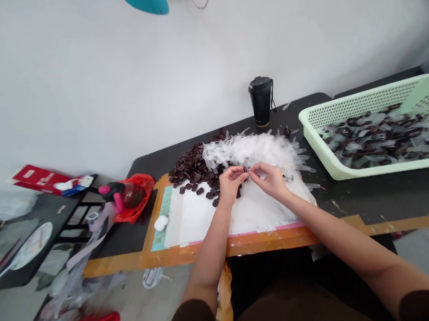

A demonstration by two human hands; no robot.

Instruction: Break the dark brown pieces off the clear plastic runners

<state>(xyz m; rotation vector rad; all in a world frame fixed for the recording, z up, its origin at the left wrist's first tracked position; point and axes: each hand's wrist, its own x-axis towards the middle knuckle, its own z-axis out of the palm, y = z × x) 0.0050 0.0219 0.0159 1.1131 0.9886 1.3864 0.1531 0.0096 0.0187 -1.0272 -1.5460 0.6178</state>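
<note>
My left hand [232, 182] and my right hand [269, 179] meet fingertip to fingertip over the white sheet [196, 217]. Between the left thumb and fingers is a small dark piece. The right thumb and forefinger are pinched beside it; what they hold is too small to make out. A heap of dark brown pieces [194, 166] lies left of and behind my hands. Just behind them spreads a pile of thin translucent white strips [255, 148], partly over the dark heap.
A pale green basket [339, 172] of dark pieces and clear wrappers stands at the right. A black tumbler [260, 101] is behind the strips. Left are a white case [161, 223] and a red bag [145, 195] around a bottle. Orange tape [121, 266] lines the table's front edge.
</note>
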